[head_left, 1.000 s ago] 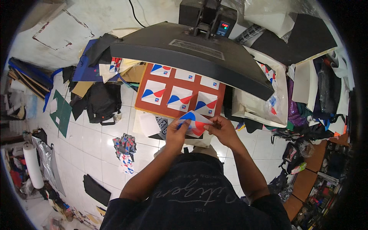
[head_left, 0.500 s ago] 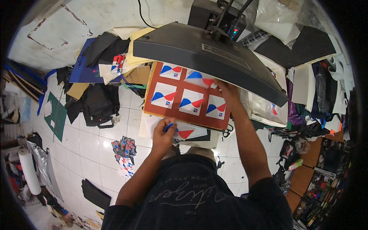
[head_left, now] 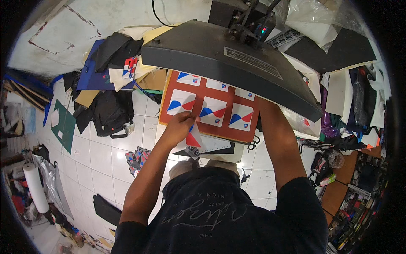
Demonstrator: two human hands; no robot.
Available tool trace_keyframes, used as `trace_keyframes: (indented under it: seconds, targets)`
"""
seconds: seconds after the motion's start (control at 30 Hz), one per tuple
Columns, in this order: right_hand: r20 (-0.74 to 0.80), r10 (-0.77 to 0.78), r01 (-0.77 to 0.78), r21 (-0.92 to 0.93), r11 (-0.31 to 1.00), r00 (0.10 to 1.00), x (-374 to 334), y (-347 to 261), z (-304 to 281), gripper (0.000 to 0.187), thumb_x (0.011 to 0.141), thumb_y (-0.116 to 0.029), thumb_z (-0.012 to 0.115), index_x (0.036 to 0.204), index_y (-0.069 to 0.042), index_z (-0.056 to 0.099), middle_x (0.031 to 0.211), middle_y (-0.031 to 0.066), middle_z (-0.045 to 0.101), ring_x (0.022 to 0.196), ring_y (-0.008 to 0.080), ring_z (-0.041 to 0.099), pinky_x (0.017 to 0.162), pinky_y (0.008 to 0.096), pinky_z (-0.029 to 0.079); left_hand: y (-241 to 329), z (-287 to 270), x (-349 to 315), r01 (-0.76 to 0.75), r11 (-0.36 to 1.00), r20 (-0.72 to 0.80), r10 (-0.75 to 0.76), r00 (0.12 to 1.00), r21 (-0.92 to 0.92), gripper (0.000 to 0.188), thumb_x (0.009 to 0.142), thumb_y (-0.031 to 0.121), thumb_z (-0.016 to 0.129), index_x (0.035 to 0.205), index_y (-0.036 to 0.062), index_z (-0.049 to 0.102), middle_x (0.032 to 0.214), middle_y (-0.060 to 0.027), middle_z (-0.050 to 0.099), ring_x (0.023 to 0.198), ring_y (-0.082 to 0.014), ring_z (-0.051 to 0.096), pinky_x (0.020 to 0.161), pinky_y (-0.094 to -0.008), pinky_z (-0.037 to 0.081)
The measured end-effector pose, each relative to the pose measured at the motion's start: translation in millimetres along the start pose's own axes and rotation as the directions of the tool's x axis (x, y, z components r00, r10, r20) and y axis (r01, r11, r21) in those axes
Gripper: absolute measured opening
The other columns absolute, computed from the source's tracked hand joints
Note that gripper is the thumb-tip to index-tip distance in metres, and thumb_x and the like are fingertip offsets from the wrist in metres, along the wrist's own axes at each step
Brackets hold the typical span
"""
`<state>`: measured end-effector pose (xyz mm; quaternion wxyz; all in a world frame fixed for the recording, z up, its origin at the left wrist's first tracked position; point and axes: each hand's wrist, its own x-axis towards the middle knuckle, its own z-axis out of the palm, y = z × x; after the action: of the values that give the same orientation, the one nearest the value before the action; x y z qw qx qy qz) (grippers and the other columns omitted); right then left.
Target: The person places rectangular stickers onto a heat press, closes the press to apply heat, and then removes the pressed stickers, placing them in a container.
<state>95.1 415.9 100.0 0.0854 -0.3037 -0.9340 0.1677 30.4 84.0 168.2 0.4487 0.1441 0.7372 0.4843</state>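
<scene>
My left hand (head_left: 182, 126) is closed, pinching a printed transfer sheet (head_left: 193, 140) with red and blue shapes. It is at the front edge of a heat press's reddish-brown pad (head_left: 164, 116). White squares with the same red and blue print lie in rows on the pad, such as the middle front square (head_left: 212, 112). The raised black top plate (head_left: 220, 63) of the press covers the back row in part. My right forearm (head_left: 277, 135) reaches in beneath that plate on the right, and the hand itself is hidden.
Scissors (head_left: 253, 143) hang near the pad's front right corner. A ruled strip (head_left: 218, 144) lies below the front edge. Printed pieces (head_left: 137, 160) are heaped on the tiled floor (head_left: 97, 163), with a black bag (head_left: 112, 114) farther left. Dark and pale materials crowd the right.
My left hand has moved up to the pad's front edge with the transfer sheet. My right hand, earlier visible at a back-row square, has gone farther under the top plate.
</scene>
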Motion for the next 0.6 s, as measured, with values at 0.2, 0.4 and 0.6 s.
trace_keyframes:
  seconds: [0.2, 0.4, 0.6]
  targets:
    - [-0.023, -0.028, 0.027, -0.019, 0.999, 0.999, 0, -2, 0, 0.033, 0.092, -0.037, 0.061, 0.112, -0.010, 0.064, 0.108, 0.0096, 0.066, 0.097, 0.0209, 0.061, 0.077, 0.0350, 0.047, 7, 7, 38, -0.140, 0.932, -0.015, 0.154, 0.988, 0.334, 0.033, 0.087, 0.027, 0.056, 0.101, -0.0002, 0.069, 0.087, -0.0199, 0.069, 0.086, -0.0318, 0.068, 0.075, -0.0399, 0.050]
    - [-0.036, -0.049, 0.047, -0.036, 0.998, 0.998, 0, -2, 1, 0.035, 0.092, -0.037, 0.061, 0.113, -0.010, 0.064, 0.110, 0.0103, 0.065, 0.099, 0.0222, 0.060, 0.079, 0.0360, 0.046, 30, 8, 66, -0.122, 0.779, -0.047, 0.190, 0.981, 0.615, 0.028, 0.088, 0.023, 0.051, 0.108, 0.0145, 0.070, 0.100, -0.0185, 0.070, 0.095, -0.0360, 0.067, 0.078, -0.0463, 0.053]
    - [-0.046, -0.070, 0.068, -0.040, 0.997, 0.997, -2, -2, 2, 0.036, 0.092, -0.038, 0.061, 0.114, -0.010, 0.064, 0.112, 0.0111, 0.064, 0.102, 0.0235, 0.060, 0.082, 0.0371, 0.046, 41, 14, 94, -0.107, 0.550, 0.050, 0.117, 0.992, 0.828, 0.033, 0.093, 0.023, 0.050, 0.121, 0.0286, 0.065, 0.118, -0.0107, 0.067, 0.108, -0.0322, 0.065, 0.088, -0.0438, 0.053]
